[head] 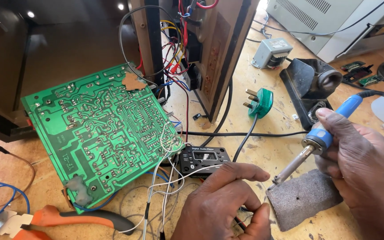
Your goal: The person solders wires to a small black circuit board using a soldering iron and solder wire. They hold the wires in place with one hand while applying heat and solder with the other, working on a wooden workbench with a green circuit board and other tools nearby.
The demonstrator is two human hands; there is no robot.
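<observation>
My right hand (pixel 360 164) has its grip wrapped tight round the blue handle of a soldering iron (pixel 320 133), thumb along the top. The metal tip slants down and left from my grip and rests on the near corner of a grey cleaning sponge (pixel 303 198), which lies on the tabletop (pixel 272 146) just under my knuckles. The iron's dark cord runs up and right, behind my wrist.

My left hand (pixel 225 204) sits just left of the sponge, fingers curled in, with the forefinger stretched toward the iron's tip; thumb and fingers are pressed together on thin wires (pixel 165 178), white ones and a dark one, that run out from under my palm.

Those wires climb left to a green circuit board (pixel 103 133), solder side up and tilted, leaning against an open wooden cabinet (pixel 218 53) stuffed with red, yellow and black leads. Right above my left hand lies a small black audio player module (pixel 204 158), touching the wire bundle. A black cable crosses the tabletop between that module and the cabinet.

Farther off from my right grip stand a black soldering iron stand (pixel 309 82), a green plug (pixel 261 101) and a small grey transformer (pixel 271 52). Orange-handled pliers (pixel 67 219) lie well left of my left hand, below the board.
</observation>
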